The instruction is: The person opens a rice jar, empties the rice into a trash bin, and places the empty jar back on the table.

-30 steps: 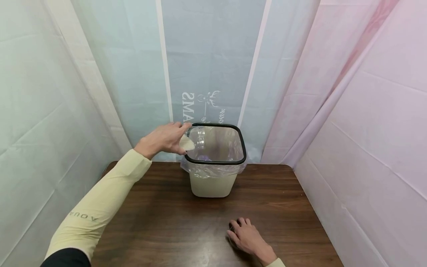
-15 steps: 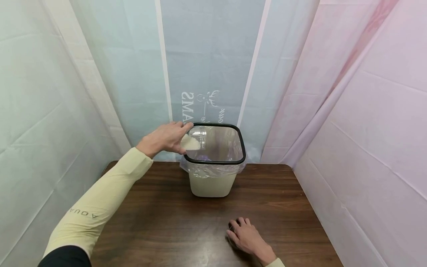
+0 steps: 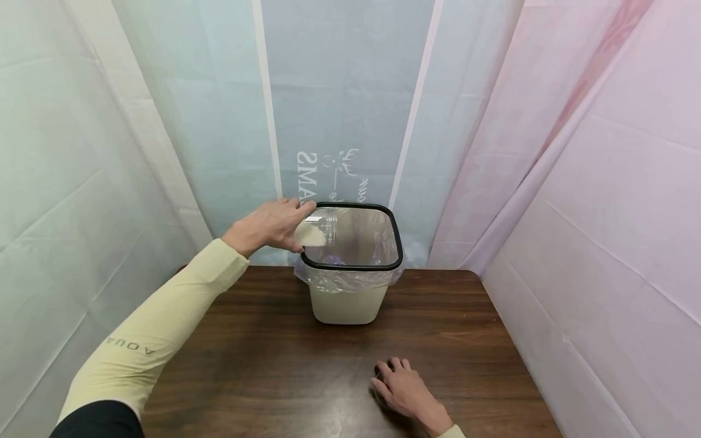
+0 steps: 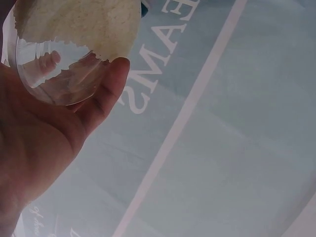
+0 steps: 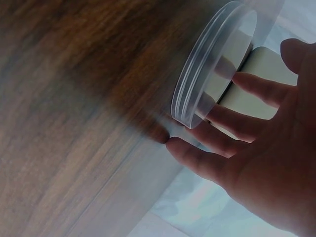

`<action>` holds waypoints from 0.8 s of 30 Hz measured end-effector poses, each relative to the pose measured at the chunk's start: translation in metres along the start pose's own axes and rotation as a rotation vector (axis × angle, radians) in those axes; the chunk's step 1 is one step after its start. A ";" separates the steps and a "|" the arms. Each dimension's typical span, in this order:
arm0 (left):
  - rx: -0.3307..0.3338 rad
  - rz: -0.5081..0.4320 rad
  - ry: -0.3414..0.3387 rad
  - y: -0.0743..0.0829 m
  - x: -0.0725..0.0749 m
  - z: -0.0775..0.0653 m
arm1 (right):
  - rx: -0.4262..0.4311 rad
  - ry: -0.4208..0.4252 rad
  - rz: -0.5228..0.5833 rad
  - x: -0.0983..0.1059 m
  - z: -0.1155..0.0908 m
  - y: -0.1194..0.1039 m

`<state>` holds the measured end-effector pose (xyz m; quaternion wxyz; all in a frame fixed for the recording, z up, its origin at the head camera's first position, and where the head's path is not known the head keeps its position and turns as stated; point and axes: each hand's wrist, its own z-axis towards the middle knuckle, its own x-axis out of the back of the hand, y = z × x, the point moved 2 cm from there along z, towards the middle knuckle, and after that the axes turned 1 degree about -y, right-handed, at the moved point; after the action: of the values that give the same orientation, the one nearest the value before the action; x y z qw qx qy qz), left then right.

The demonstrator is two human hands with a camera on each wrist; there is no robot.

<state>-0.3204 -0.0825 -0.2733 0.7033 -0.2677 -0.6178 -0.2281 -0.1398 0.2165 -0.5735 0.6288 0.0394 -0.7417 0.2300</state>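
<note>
Rice has slid toward the mouth of the jar our left hand grips sideways, over the left side of the bin; our right hand, fingers loose, touches a lid in front of the bin.

Pale curtains around a brown wooden table

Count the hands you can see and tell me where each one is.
2. The left hand holds a jar at the bin; the right hand is by a clear lid at the table, nearer the camera. Neither is fully hidden.
</note>
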 end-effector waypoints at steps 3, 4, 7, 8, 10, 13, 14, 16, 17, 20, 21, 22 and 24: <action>-0.008 0.003 0.001 0.000 0.000 0.001 | 0.002 0.011 -0.002 0.000 0.000 -0.001; -0.009 0.004 -0.001 0.000 0.001 0.001 | 0.002 0.014 -0.004 0.000 0.000 -0.001; -0.011 0.011 -0.010 0.000 0.001 0.001 | 0.000 0.018 -0.009 0.000 0.000 -0.002; -0.009 0.013 -0.015 0.000 0.001 0.002 | 0.000 0.019 -0.006 0.001 0.000 -0.002; -0.004 0.014 -0.023 0.000 0.001 0.002 | 0.000 0.020 -0.006 0.002 0.000 -0.003; -0.002 0.016 -0.027 0.001 0.001 0.003 | -0.002 0.014 -0.002 0.002 0.000 -0.004; -0.003 0.017 -0.026 0.001 0.001 0.003 | -0.004 0.010 0.001 0.002 0.000 -0.004; -0.008 0.020 -0.024 0.001 0.001 0.003 | -0.007 0.000 0.003 0.001 -0.001 -0.005; -0.011 0.023 -0.023 0.001 0.002 0.002 | -0.008 -0.003 0.005 0.001 -0.001 -0.005; -0.017 0.027 -0.026 0.000 0.002 0.001 | -0.020 -0.007 0.015 0.002 -0.001 -0.006; -0.016 0.029 -0.028 -0.001 0.002 0.001 | -0.023 -0.008 0.018 0.003 -0.001 -0.006; -0.014 0.029 -0.031 -0.001 0.003 0.001 | -0.028 -0.008 0.019 0.003 -0.001 -0.006; -0.011 0.035 -0.034 -0.002 0.003 0.001 | -0.036 -0.008 0.025 0.004 0.000 -0.005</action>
<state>-0.3217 -0.0832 -0.2701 0.6950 -0.2862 -0.6237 -0.2147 -0.1386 0.2127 -0.5676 0.6233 0.0195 -0.7489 0.2243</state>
